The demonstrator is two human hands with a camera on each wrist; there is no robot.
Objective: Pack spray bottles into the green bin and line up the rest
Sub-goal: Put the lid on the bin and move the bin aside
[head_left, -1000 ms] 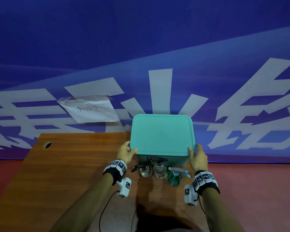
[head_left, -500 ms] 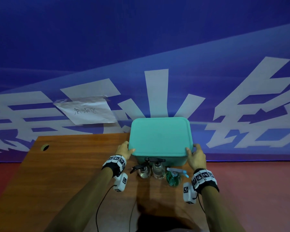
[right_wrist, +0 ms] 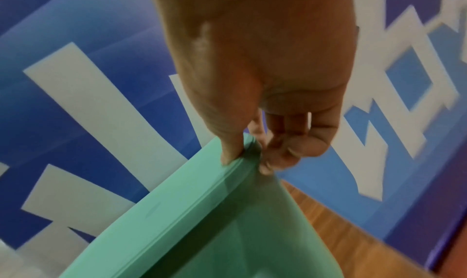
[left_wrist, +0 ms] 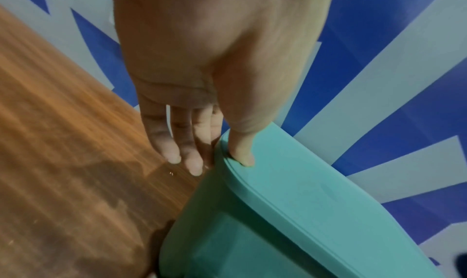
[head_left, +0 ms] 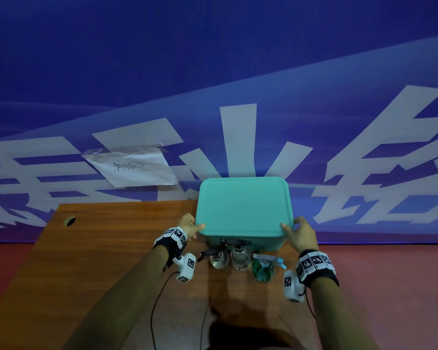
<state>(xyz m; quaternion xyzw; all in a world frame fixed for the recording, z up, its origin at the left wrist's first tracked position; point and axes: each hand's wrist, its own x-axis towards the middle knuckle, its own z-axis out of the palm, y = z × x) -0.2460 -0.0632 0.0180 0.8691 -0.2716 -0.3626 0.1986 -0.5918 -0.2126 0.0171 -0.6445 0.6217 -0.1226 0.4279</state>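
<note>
Fingers (left_wrist: 194, 162) of the left hand (head_left: 189, 224) are pinching the lid's (head_left: 243, 205) left edge; the right hand (head_left: 300, 233) is pinching its right edge. The green bin (head_left: 268, 245) is sitting behind three spray bottles (head_left: 238, 257). Lifting both sides evenly should keep it level.

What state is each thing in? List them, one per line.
Green bin: on the table, lid on.
Lid: closed over the bin, gripped at both near corners.
Left hand: thumb on the lid, fingers down the side.
Right hand: pinches the lid's corner.
Three spray bottles: upright in a row before the bin, not packed.
Table: bears the bin and bottles.
</note>
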